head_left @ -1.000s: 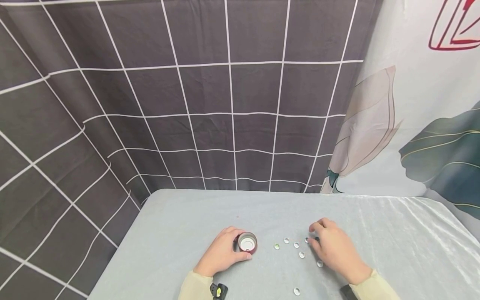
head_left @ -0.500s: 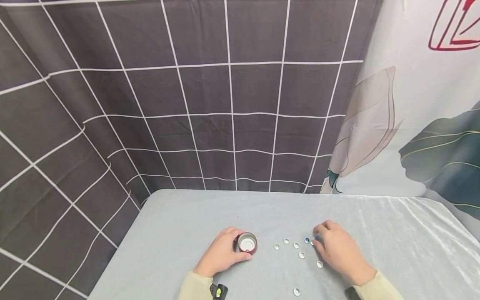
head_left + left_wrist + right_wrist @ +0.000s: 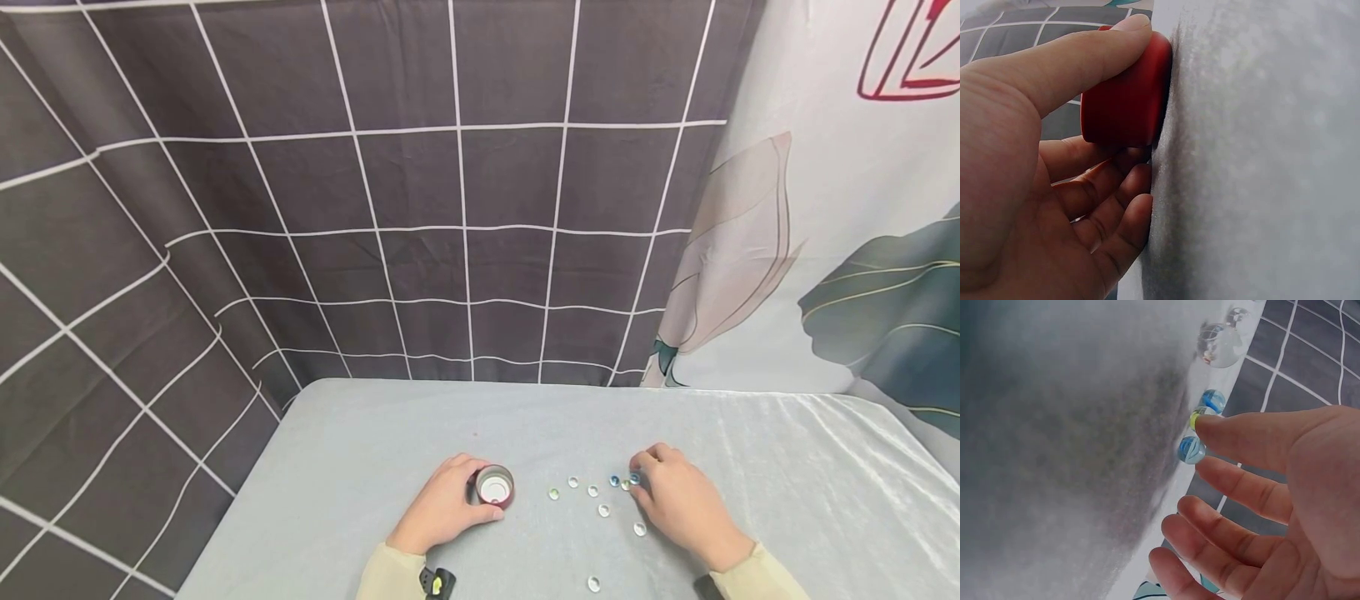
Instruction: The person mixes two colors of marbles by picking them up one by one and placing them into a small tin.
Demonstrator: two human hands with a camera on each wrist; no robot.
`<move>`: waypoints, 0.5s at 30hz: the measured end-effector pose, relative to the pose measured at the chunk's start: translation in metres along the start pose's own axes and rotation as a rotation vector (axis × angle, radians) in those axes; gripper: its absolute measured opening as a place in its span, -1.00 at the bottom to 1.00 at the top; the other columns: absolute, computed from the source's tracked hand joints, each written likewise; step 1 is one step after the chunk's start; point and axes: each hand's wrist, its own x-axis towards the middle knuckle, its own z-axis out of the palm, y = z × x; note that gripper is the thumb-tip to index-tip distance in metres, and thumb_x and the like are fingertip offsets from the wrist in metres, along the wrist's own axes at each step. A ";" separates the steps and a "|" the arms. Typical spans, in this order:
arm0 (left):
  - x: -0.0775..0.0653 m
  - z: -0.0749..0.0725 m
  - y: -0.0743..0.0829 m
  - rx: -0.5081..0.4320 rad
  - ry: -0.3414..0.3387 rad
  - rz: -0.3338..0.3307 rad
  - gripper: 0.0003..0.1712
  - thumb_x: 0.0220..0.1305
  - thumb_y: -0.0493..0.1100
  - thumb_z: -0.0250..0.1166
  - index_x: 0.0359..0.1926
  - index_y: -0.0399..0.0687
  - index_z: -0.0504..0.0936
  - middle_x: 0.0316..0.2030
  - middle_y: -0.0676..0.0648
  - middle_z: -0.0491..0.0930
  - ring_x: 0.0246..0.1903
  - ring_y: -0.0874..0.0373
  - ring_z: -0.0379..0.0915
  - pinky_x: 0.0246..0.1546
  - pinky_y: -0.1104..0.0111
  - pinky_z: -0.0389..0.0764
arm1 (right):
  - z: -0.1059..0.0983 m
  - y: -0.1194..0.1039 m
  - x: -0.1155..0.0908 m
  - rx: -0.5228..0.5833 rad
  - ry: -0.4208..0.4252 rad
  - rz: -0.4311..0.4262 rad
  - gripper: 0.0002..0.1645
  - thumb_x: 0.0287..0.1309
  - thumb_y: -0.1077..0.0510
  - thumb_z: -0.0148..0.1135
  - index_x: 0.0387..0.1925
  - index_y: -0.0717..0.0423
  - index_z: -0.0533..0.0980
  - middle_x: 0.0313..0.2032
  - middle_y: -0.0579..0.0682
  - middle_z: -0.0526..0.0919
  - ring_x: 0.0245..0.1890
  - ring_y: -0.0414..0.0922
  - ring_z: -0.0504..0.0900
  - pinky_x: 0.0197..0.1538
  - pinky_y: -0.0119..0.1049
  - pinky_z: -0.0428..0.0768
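Observation:
My left hand [image 3: 442, 507] holds a small round red tin [image 3: 495, 486] on the table, thumb on one side and forefinger on the other. The tin's open top shows a pale inside, and its smooth red wall [image 3: 1125, 94] fills the grip in the left wrist view. My right hand [image 3: 681, 504] has thumb and forefinger on either side of a blue-swirled marble [image 3: 1191, 450] at the table surface, the other fingers loosely bent. Beside it, in a short row, sit a yellow-green marble [image 3: 625, 484], partly behind the thumb in the right wrist view, and another blue marble [image 3: 614, 481].
Between the hands lie several clear marbles, one [image 3: 603, 510] near the middle and one [image 3: 640, 528] below the right hand. A greenish marble [image 3: 553, 493] is closest to the tin. Another clear marble [image 3: 593, 584] lies near the front. Grey cloth [image 3: 360, 425] covers the table.
The right hand has shifted slightly to the right, uncovering the blue and yellow-green marbles and the blue one at its fingertips. The left hand and tin have stayed put.

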 end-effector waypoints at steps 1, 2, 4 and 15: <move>0.000 0.000 0.000 -0.002 -0.001 -0.002 -0.35 -0.01 0.09 0.58 0.07 -0.10 0.66 -0.13 0.11 0.60 -0.01 0.14 0.49 0.11 0.21 0.51 | 0.000 0.000 0.000 0.000 -0.006 0.003 -0.70 -0.18 0.21 0.58 -0.35 0.10 0.63 -0.32 0.02 0.60 -0.30 0.04 0.62 -0.28 0.02 0.63; 0.000 0.000 -0.001 -0.004 -0.002 -0.003 -0.35 -0.01 0.10 0.58 0.07 -0.10 0.65 -0.13 0.11 0.59 -0.01 0.14 0.49 0.11 0.21 0.51 | 0.001 0.000 0.000 0.000 -0.013 0.006 -0.70 -0.18 0.21 0.58 -0.34 0.11 0.63 -0.31 0.03 0.60 -0.30 0.04 0.62 -0.28 0.02 0.64; -0.001 0.001 -0.001 -0.005 -0.003 -0.008 -0.35 -0.01 0.11 0.57 0.07 -0.09 0.65 -0.14 0.12 0.59 -0.03 0.16 0.49 0.10 0.21 0.52 | 0.001 0.001 0.000 -0.002 -0.023 0.009 -0.70 -0.18 0.22 0.58 -0.34 0.12 0.63 -0.31 0.04 0.60 -0.29 0.04 0.63 -0.26 0.02 0.64; 0.000 0.001 -0.002 0.006 -0.004 -0.013 -0.33 -0.01 0.13 0.57 0.08 -0.09 0.65 -0.14 0.12 0.58 -0.04 0.16 0.48 0.11 0.20 0.51 | 0.002 0.003 0.000 -0.008 -0.037 0.021 -0.71 -0.15 0.22 0.55 -0.32 0.13 0.64 -0.31 0.05 0.60 -0.28 0.05 0.62 -0.25 0.03 0.65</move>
